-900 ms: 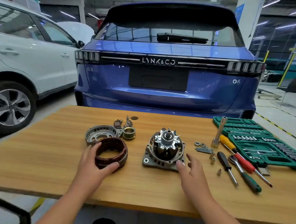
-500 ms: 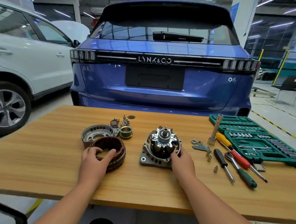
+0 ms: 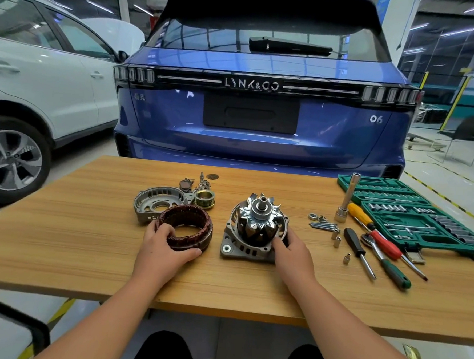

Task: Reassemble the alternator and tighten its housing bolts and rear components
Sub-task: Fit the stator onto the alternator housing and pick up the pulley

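Progress: an early stage is judged; the rotor [image 3: 258, 222] is seated upright in the front housing [image 3: 235, 248], nothing else is joined.
Left to do: the stator [image 3: 185, 226] is to be fitted, then the rear housing [image 3: 152, 204], pulley [image 3: 205, 199], bolts [image 3: 323, 226] and small rear parts [image 3: 194, 183].
Left hand [image 3: 160, 251]: the stator's near rim is gripped, thumb outside, fingers curled over the edge.
Right hand [image 3: 291, 254]: curled against the front housing's right side, which is steadied.
Location: all parts lie mid-table [image 3: 60, 238], the stator just left of the housing, touching the rear housing behind it.
Materials: the stator is a ring of dark reddish copper windings; both housings are dull cast grey metal with slotted vents; the rotor shows bright claw poles.
Tools: screwdrivers [image 3: 360, 250] and a socket set [image 3: 422, 218] lie untouched to the right.
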`<state>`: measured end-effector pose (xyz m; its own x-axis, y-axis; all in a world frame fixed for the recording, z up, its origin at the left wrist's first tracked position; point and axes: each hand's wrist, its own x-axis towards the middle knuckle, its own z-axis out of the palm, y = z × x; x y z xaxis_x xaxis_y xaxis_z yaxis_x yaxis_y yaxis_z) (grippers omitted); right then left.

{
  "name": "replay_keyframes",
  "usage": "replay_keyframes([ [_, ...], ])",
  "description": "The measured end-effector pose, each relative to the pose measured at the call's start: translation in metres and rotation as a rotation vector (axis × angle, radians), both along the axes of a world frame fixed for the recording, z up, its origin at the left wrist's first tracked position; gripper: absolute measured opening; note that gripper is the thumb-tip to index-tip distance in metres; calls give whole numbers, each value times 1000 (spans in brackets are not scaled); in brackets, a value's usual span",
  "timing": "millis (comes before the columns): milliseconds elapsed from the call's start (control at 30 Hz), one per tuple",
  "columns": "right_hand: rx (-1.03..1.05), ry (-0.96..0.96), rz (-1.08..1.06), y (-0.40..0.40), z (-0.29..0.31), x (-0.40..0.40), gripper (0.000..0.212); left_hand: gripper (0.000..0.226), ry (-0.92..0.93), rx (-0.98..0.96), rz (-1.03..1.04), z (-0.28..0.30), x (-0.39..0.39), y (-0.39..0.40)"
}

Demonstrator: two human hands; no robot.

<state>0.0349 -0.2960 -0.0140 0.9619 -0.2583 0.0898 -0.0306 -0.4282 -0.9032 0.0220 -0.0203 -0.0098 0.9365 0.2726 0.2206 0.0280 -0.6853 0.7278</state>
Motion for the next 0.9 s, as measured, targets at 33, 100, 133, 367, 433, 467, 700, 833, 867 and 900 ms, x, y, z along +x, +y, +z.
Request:
replay_keyframes([
  [33,15,-18,-3,0,0,-2,27,52,-2,2,6,1,-1,0],
  [100,62,-45,-40,1,-2,-6,40,52,-3,8,15,2,-2,-1],
  [133,91,-41,-71,2,-2,-8,51,52,0,9,21,4,-3,-1],
  [367,133,-32,-90,6,6,-28,64,49,-3,-105,63,12,-10,-4],
  [433,71,-77,-52,6,11,-36,64,48,-27,-205,95,15,-16,-8],
  [467,41,-110,-32,7,16,-39,63,47,-38,-260,108,17,-20,-11],
  [700,69,-281,164,39,83,-49,59,44,-232,-267,-62,59,-49,-29],
  [833,414,-158,207,58,129,-46,32,47,-375,-88,-296,87,-63,-48],
  [867,465,-135,199,58,136,-48,37,47,-419,-47,-349,90,-64,-54],
  [900,474,-147,179,55,140,-48,38,47,-450,-25,-392,91,-66,-59],
])
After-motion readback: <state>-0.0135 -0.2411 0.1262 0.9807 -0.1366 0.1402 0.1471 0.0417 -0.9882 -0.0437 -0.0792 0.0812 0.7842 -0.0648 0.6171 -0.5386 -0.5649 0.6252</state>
